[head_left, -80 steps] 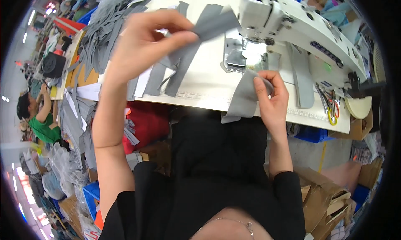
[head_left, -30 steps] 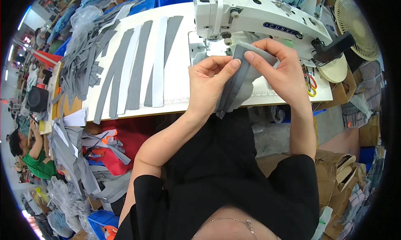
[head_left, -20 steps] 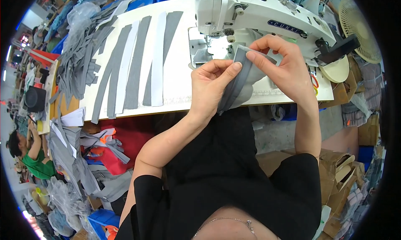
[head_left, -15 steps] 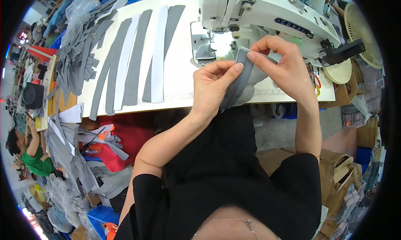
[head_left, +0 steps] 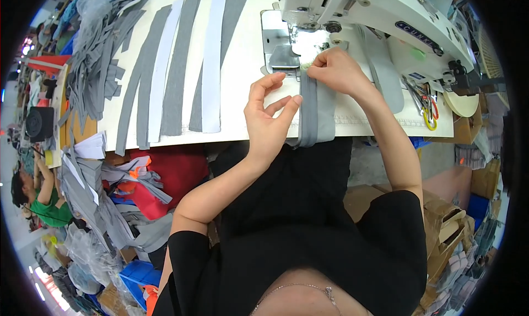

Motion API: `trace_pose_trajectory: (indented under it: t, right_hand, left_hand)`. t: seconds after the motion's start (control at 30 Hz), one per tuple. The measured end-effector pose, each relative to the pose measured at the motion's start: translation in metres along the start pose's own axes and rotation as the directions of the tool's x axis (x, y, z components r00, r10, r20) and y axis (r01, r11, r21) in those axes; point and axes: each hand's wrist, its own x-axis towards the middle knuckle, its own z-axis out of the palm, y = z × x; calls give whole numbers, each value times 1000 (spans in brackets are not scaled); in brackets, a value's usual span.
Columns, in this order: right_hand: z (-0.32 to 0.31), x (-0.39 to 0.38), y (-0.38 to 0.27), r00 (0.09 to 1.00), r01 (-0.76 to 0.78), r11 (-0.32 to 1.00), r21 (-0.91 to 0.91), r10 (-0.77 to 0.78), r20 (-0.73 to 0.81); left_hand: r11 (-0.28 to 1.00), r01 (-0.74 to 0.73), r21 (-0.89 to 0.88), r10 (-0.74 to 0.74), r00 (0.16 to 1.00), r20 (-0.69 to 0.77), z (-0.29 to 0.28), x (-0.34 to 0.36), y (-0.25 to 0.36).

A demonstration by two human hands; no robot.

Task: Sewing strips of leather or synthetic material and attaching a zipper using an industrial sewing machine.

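Observation:
A layered grey fabric piece point(head_left: 311, 118) lies lengthwise below the needle area of the white sewing machine point(head_left: 369, 13), its near end over the table edge. My right hand point(head_left: 339, 71) pinches it at the far end, beside the metal throat plate point(head_left: 284, 57). My left hand point(head_left: 271, 115) hovers just left of the piece, fingers curved and apart, holding nothing. Separate grey strips point(head_left: 177, 96) and white strips point(head_left: 212, 85) lie side by side on the white table point(head_left: 239, 96) to the left.
A heap of grey strips point(head_left: 99, 57) is at the far left. Scissors with yellow handles point(head_left: 431, 118) lie right of the machine. A co-worker in green point(head_left: 49, 208) is at the left. Red cloth point(head_left: 171, 173) and a blue crate point(head_left: 138, 280) are below.
The grey piece, earlier held up between both hands, now lies down toward the needle area. My left hand has let go; my right hand has moved to its far end.

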Motion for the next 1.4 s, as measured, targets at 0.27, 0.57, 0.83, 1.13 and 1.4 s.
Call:
trace_pose_trajectory:
  t: [0.27,0.57,0.83,1.13,1.4]
  right_hand:
    - [13,23,-4,985,-30,988,-151,3,-170]
    - [53,44,21,874,59,997,41,-31,-485]
    - [56,49,19,849,3,991,130,66,-524]
    - [50,46,3,881,-82,966,246,186,-435]
    - [50,37,36,744,99,995,-8,-79,-664]
  left_hand:
    - [999,-51,-11,51,999,4,-6,14,-3]
    - [998,-56,31,56,998,-22,-5,28,-1]
    - [991,-98,96,98,995,5,-2,29,-4]
    - [996,-71,48,70,997,25,-5,30,-2]
    - [393,-211,895,334,940,75,-105,120,24]
